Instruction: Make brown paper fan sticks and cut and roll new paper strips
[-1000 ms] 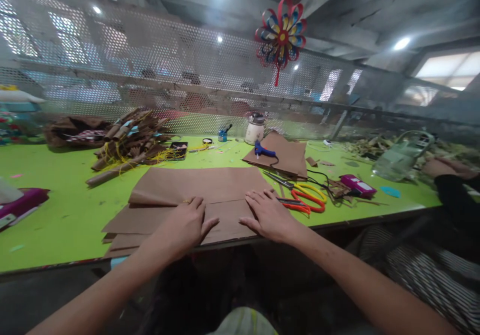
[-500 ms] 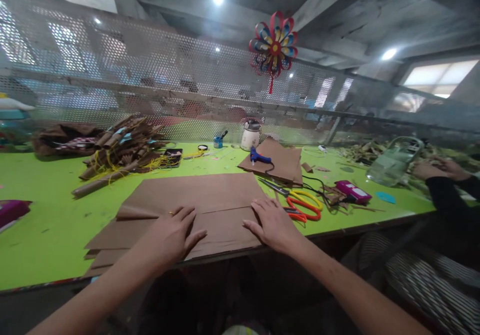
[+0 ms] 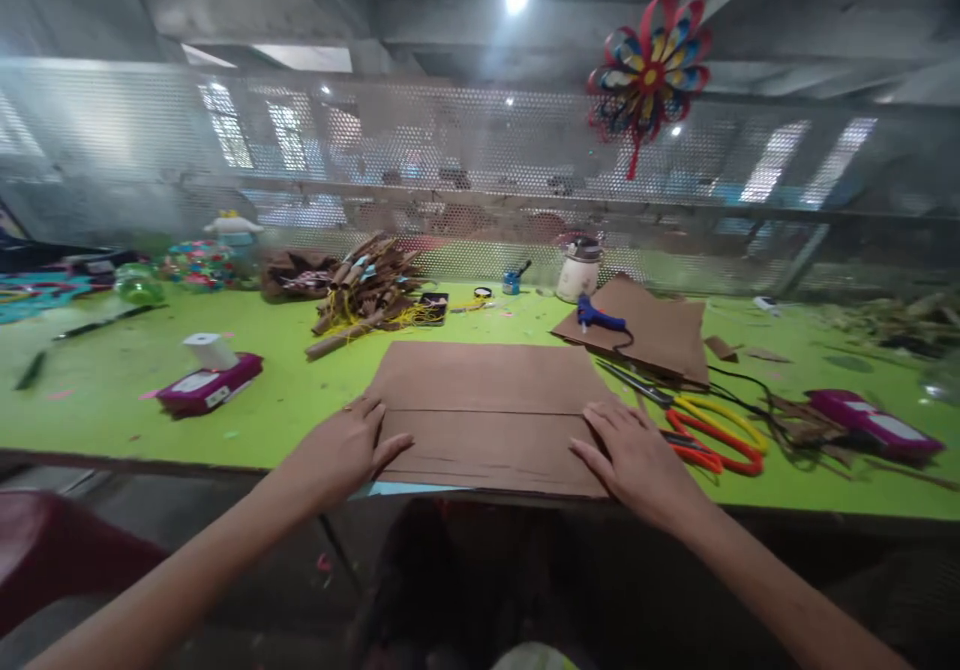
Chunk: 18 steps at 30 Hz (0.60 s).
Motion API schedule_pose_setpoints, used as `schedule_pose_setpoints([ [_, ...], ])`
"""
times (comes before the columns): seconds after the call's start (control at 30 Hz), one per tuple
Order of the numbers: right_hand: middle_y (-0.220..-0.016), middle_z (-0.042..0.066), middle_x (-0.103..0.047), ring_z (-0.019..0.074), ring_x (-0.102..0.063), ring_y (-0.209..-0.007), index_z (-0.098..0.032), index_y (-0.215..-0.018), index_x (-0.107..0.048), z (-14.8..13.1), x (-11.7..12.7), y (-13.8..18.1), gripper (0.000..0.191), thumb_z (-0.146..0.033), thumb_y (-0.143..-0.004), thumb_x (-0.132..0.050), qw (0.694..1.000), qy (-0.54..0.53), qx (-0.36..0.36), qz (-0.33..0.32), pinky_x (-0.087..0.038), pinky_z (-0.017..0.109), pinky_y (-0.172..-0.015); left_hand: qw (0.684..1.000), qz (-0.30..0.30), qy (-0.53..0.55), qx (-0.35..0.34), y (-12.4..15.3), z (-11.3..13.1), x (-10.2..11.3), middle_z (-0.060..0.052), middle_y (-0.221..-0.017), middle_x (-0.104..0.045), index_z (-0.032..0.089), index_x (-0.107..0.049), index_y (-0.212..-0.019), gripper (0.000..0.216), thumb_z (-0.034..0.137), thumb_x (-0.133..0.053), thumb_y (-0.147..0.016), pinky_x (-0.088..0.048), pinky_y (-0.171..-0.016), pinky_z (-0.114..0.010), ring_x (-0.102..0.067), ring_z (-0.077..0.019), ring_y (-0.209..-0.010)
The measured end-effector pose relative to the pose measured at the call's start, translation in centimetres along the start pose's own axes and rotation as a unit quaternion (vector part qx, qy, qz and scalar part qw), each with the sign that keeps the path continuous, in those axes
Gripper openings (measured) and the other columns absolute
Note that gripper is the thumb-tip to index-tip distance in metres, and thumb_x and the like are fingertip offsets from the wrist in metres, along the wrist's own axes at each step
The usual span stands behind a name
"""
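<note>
Brown paper (image 3: 487,380), apparently layered, lies flat along the front edge of the green surface (image 3: 292,420), its near side right at that edge. Grip, as observed: your left hand (image 3: 341,458) rests on the paper's left end, your right hand (image 3: 637,455) on its right end; both are palm down, thumbs apart from fingers, with no pinch visible. Whether any left fingertip reaches beneath the paper, you cannot tell. Risks, judged: uneven pressure from your two hands could skew the upper layer and throw the straight line across it out of true; a pull toward you could bend the near side over the front edge. Scissors (image 3: 670,402) with yellow and orange handles lie just beside your right hand; an outward sweep of that hand could knock them or catch a blade on the paper. Nearer the far edge, a blue glue gun (image 3: 598,318) rests on other brown sheets (image 3: 660,335); shoving those could tip it. Orientation: the paper's long axis runs left to right, roughly parallel to the front edge, as does the line; neither end reads as a head.
</note>
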State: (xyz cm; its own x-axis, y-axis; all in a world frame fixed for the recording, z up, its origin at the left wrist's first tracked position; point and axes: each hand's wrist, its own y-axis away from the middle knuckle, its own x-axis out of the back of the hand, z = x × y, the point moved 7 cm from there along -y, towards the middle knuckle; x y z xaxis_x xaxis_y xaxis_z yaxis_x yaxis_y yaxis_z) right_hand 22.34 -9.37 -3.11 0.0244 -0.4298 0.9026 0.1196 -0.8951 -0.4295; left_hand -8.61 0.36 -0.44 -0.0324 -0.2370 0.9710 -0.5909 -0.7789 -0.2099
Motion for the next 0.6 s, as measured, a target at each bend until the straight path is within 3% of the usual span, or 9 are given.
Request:
schedule_pose_setpoints([
  [0.1,-0.123,0.012,-0.060,0.0286,-0.051,-0.118,-0.018,-0.119,-0.059,0.0,-0.1,0.1,0.045,-0.048,-0.092,-0.038,1.000,0.005,0.001,-0.003,-0.033,0.048,-0.102,1.000,0.006,-0.007,0.017,0.2,0.0,0.2,-0.022,-0.121,-0.059,0.007,-0.063,-0.110,0.061,0.056,-0.031,-0.091,-0.040,-0.098,-0.043,-0.052,-0.0324,-0.117],
  [0.3,-0.126,0.011,-0.059,0.0286,-0.049,-0.120,-0.016,-0.119,-0.058,0.0,-0.1,0.1,0.047,-0.049,-0.092,-0.037,1.000,-0.002,-0.004,-0.009,-0.032,0.047,-0.103,0.999,-0.023,-0.013,0.041,0.1,-0.7,0.6,-0.016,-0.091,-0.066,0.009,-0.067,-0.092,0.060,0.052,-0.024,-0.093,-0.045,-0.082,-0.038,-0.061,-0.0280,-0.092],
  [0.4,-0.126,0.012,-0.058,0.0283,-0.049,-0.120,-0.014,-0.120,-0.058,-0.1,0.1,0.0,0.048,-0.048,-0.092,-0.038,1.000,-0.011,-0.007,-0.011,-0.031,0.046,-0.105,0.999,-0.005,-0.041,0.021,-0.8,-0.5,1.5,-0.015,-0.086,-0.065,0.012,-0.066,-0.084,0.055,0.052,-0.030,-0.092,-0.044,-0.082,-0.039,-0.060,-0.0274,-0.091],
  [0.5,-0.126,0.014,-0.057,0.0280,-0.049,-0.120,-0.010,-0.121,-0.057,-0.2,0.6,-0.2,0.050,-0.047,-0.093,-0.038,1.000,-0.018,-0.005,-0.023,-0.031,0.045,-0.106,0.997,0.046,-0.049,-0.030,-2.9,2.0,3.0,-0.014,-0.094,-0.063,0.014,-0.064,-0.086,0.045,0.050,-0.037,-0.090,-0.042,-0.086,-0.040,-0.056,-0.0271,-0.096],
  [0.6,-0.127,0.015,-0.057,0.0271,-0.048,-0.120,-0.010,-0.120,-0.057,-0.5,1.4,-0.9,0.049,-0.047,-0.092,-0.040,0.999,-0.027,0.012,-0.033,-0.030,0.044,-0.107,0.991,0.061,0.013,-0.121,-5.4,6.6,3.7,-0.013,-0.111,-0.060,0.017,-0.061,-0.103,0.036,0.042,-0.038,-0.092,-0.043,-0.087,-0.038,-0.056,-0.0246,-0.098],
])
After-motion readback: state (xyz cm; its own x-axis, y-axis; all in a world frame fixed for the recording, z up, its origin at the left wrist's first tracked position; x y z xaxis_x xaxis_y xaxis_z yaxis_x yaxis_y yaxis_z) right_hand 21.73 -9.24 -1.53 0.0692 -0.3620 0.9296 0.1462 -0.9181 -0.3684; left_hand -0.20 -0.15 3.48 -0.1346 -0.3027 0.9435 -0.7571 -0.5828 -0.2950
